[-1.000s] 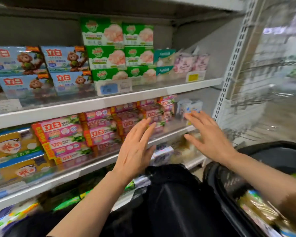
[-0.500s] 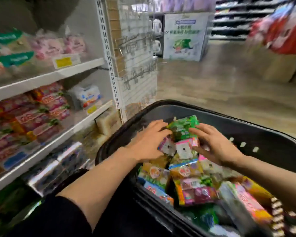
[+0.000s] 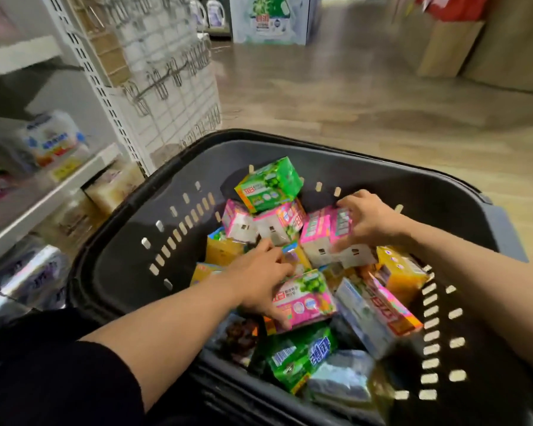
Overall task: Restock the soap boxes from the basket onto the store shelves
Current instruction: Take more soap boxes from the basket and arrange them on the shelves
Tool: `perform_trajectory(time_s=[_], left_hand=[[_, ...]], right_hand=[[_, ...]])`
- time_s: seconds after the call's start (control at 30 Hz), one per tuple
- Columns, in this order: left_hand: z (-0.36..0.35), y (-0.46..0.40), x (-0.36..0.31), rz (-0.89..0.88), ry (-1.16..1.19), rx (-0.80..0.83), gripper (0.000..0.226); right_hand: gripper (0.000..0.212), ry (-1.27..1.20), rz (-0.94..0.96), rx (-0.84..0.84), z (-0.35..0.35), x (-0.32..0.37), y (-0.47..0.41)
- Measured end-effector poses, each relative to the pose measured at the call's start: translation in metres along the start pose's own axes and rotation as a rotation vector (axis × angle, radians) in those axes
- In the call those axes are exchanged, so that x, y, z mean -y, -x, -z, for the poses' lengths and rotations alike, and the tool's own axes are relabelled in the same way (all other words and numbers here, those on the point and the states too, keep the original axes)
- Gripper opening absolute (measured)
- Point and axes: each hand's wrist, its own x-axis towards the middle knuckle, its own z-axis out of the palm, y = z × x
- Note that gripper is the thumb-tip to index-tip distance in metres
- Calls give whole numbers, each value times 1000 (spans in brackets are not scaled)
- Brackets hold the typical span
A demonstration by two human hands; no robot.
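Basket (image 3: 130, 265) full of soap boxes; left hand (image 3: 259, 281) grips pink box (image 3: 305, 302), right hand (image 3: 366, 222) seemingly pinches blurred pink box pair (image 3: 323, 232).

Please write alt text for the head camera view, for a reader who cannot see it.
Both hands reach into a dark basket of soap boxes: the left hand grips a pink box, the right hand grips another pink box. Store shelves stand left.
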Motion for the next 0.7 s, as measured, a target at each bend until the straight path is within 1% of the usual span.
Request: perform_trajectory(time_s=[0.07, 0.13, 0.17, 0.2, 0.23, 0.3, 0.37, 0.4, 0.47, 0.57, 0.63, 0.7], left_hand=[[4, 3, -4, -41, -77, -54, 98], [7, 3, -11, -90, -96, -95, 101], [6, 2, -14, -102, -81, -94, 99], [6, 1, -17, -94, -52, -83, 95], [5, 0, -19, -67, -14, -64, 90], [6, -1, -19, -10, 41, -16, 76], [10, -1, -17, 16, 70, -11, 66], [11, 0, -15, 26, 84, -35, 63], [16, 4, -12, 38, 120, -120, 63], [22, 11, -5, 58, 273, -291, 73], [27, 17, 0, 127, 349, -450, 78], [33, 22, 8, 223, 366, -535, 78]], right_hand=[[81, -127, -95, -72, 6, 4, -5], [56, -155, -171, -164, 10, 4, -7], [44, -162, -210, -198, 11, 1, -6], [39, -199, -254, -203, 11, -3, -5], [40, -277, -303, -165, 11, -7, -3], [47, -479, -403, 11, 15, -15, 4], [57, -575, -458, 172, 20, -18, 11], [61, -605, -460, 208, 21, -18, 13], [59, -670, -454, 208, 21, -16, 13], [40, -802, -460, 183, 18, -10, 14], [32, -917, -523, 131, 16, -6, 14], [30, -1071, -616, 92, 15, -1, 17]])
